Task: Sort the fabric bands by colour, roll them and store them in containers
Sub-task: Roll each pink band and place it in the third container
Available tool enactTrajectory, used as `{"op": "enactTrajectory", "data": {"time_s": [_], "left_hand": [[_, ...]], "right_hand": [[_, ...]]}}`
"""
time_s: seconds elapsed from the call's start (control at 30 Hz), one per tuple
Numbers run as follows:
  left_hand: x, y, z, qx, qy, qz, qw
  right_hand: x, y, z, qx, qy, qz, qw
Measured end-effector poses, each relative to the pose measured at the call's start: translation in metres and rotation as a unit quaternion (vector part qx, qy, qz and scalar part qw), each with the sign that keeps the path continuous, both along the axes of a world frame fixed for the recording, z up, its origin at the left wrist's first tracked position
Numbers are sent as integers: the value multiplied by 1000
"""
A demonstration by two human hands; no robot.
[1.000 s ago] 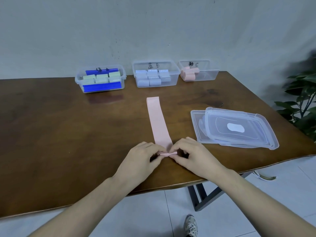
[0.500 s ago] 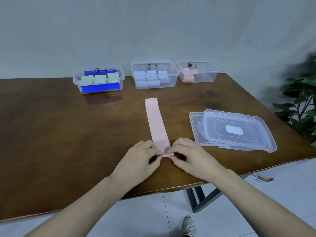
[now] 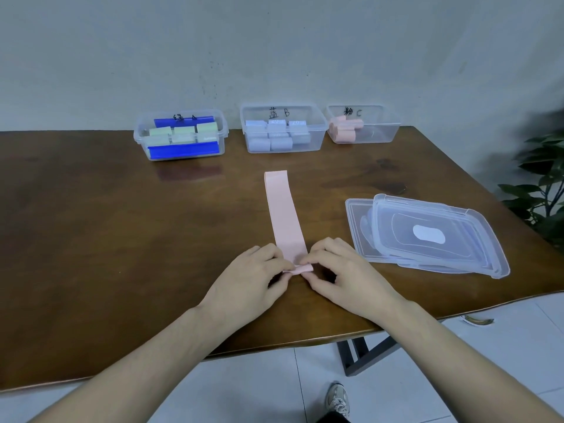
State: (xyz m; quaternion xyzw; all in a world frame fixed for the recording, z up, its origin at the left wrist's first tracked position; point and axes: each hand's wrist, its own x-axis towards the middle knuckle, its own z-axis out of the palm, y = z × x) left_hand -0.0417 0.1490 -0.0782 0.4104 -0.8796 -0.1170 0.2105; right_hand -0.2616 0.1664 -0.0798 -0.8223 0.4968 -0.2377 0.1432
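A pink fabric band [image 3: 283, 213] lies flat on the wooden table [image 3: 91, 239], running away from me. Its near end is curled into a small roll. My left hand [image 3: 253, 276] pinches the roll's left side and my right hand [image 3: 341, 270] pinches its right side. Three clear containers stand along the wall: the left container [image 3: 143, 138] holds green rolls and blue pieces, the middle container [image 3: 317, 135] holds light-blue rolls, and the right container [image 3: 381, 129] holds a few pink rolls.
Stacked clear lids [image 3: 427, 236] lie on the table right of the band. A green plant [image 3: 543, 193] stands off the table's right edge. The table's front edge runs just under my wrists; tiled floor and a shoe [image 3: 337, 399] show below.
The rolled end of the pink band has grown a little thicker as both hands turn it forward. The flat length has shortened slightly.
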Motion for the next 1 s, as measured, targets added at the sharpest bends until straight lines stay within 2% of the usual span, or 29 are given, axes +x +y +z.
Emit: {"op": "enactTrajectory", "data": {"time_s": [0.4, 0.63, 0.83, 1.0], "left_hand": [[5, 14, -3, 32, 25, -21, 999], [8, 17, -4, 41, 19, -35, 998], [11, 17, -1, 89, 83, -19, 992], [10, 16, -4, 61, 69, -15, 996]], "right_hand": [[8, 27, -3, -21, 7, 4, 1000], [16, 42, -5, -39, 6, -30, 999], [21, 40, -8, -31, -9, -84, 996], [23, 41, -7, -43, 2, -101, 994]]}}
